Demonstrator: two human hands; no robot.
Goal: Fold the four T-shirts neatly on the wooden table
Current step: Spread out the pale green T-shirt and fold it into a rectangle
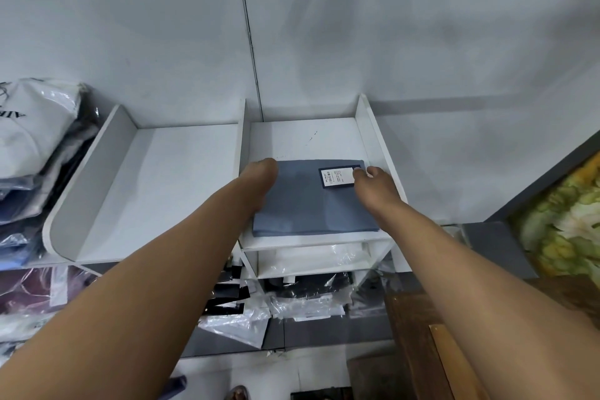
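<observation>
Shirt (311,201), folded, lies flat in a shelf (292,140) bay, a hand at each side edge, likely squaring it. Left hand (261,177) hides its fingers, so its grip is unclear. Right hand (373,182) curls on the corner by the tag (337,177). Dividers (370,140) hem both sides; free room lies behind.

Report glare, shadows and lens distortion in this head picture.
Head view: the wide-angle lens bows the shelf and the seam in the wall; light is soft and even, with faint shadows on the wall; glare streaks the bags below; the tag on the shirt shows a barcode, its print unreadable.
</observation>
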